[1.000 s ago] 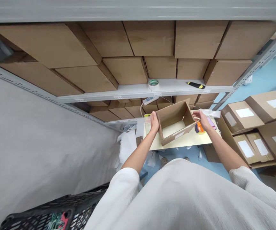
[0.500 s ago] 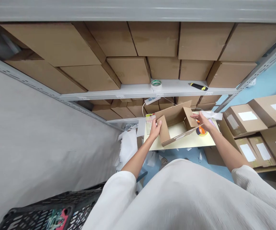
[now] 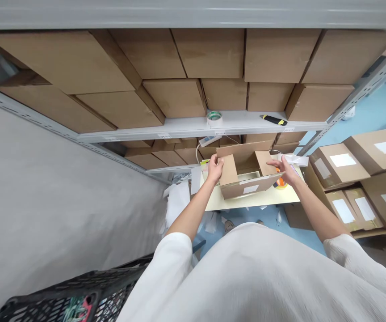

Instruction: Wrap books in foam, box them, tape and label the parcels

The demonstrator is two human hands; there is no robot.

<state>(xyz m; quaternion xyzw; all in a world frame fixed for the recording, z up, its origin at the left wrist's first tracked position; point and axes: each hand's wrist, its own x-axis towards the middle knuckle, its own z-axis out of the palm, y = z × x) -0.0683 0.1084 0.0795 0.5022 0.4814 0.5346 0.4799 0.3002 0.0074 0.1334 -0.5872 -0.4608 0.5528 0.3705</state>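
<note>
An open-topped cardboard box (image 3: pixel 231 191) is between my hands over the small pale-yellow table (image 3: pixel 273 197), its end flaps up and a white label (image 3: pixel 251 189) on its near side. My left hand (image 3: pixel 215 171) is closed around the left end, thumb against the flap there. My right hand (image 3: pixel 285 171) supports the right end, with its fingers reaching over the right flap (image 3: pixel 263 162) and its thumb raised. Beneath that hand, an orange tape roll (image 3: pixel 280 182) is partly hidden. Whether the box bottom rests on the table I cannot tell.
A grey metal shelf (image 3: pixel 186 129) packed with cartons (image 3: pixel 176 98) rises ahead, bearing a tape roll (image 3: pixel 215 117) and a utility knife (image 3: pixel 274 120). Labelled boxes (image 3: pixel 340 165) are stacked at right. A black crate (image 3: pixel 79 295) stands lower left; paper scraps (image 3: pixel 178 201) lie left of the table.
The box has tipped so its near side and label now face me more. My left hand has shifted slightly up along the left end; my right hand stays at the right flap.
</note>
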